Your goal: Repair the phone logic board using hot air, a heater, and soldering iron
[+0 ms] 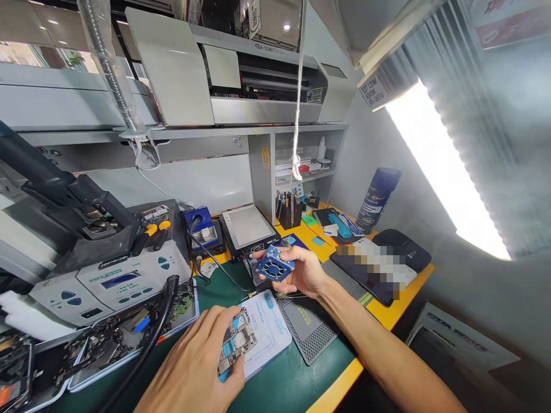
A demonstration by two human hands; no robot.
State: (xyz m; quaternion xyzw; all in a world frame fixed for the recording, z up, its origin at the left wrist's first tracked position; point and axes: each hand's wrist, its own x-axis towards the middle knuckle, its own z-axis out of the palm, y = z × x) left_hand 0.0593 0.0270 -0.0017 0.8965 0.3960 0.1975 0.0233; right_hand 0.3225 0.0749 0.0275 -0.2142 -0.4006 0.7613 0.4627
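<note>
My left hand [193, 358] has its fingers and thumb around the edges of a phone circuit board [244, 338], with blue showing beside and beneath it. That board is over the left part of a white box [269, 324] with blue print; whether the two touch I cannot tell. Pinched between the thumb and fingers of my right hand [305, 269] is a small blue cooling fan [275, 267], tilted so its round grille faces me. It hangs above the far edge of the white box, near a grey perforated mat [316, 338].
On the left stand a grey soldering station [129, 281] with a black hose [166, 310] and trays of loose boards [185, 301]. Behind are a flat metal-topped device [249, 226] and a pen holder [290, 211]. A dark phone [359, 275] and spray can [376, 198] are at right.
</note>
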